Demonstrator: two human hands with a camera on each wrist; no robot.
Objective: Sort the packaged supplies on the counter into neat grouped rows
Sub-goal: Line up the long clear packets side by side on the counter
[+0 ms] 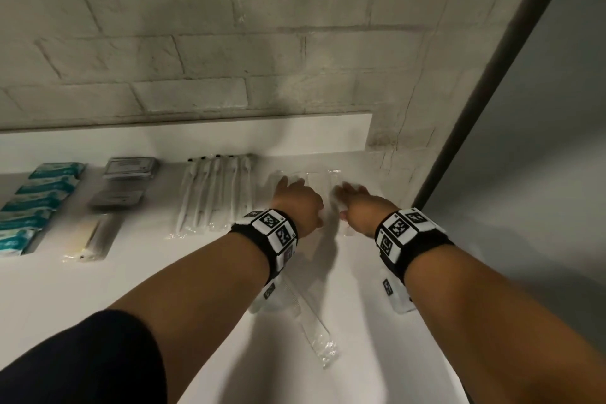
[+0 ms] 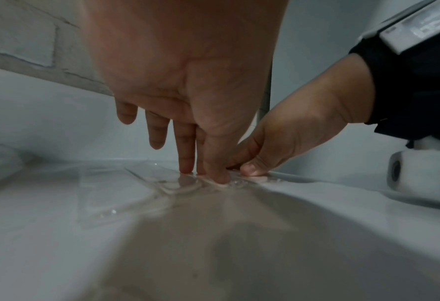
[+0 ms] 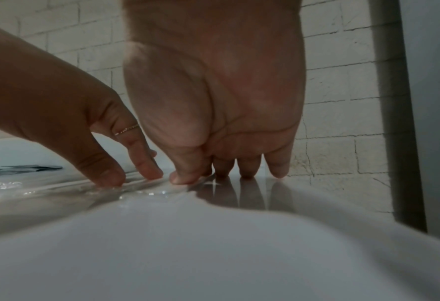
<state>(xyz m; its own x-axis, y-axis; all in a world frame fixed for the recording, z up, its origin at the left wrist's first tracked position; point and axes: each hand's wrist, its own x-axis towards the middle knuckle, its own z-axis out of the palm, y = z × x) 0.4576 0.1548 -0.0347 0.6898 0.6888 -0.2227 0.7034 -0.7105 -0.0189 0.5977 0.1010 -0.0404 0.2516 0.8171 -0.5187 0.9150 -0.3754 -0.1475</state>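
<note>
Both hands, left hand and right hand, press flat-fingered on clear packets near bench back-right corner; combs nearer front edge.

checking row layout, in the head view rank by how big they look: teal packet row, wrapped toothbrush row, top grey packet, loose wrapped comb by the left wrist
1. Teal packet row, about level with the wrapped toothbrush row; too close to rank apart.
2. Loose wrapped comb, though nearness to the camera enlarges it.
3. Top grey packet.
</note>
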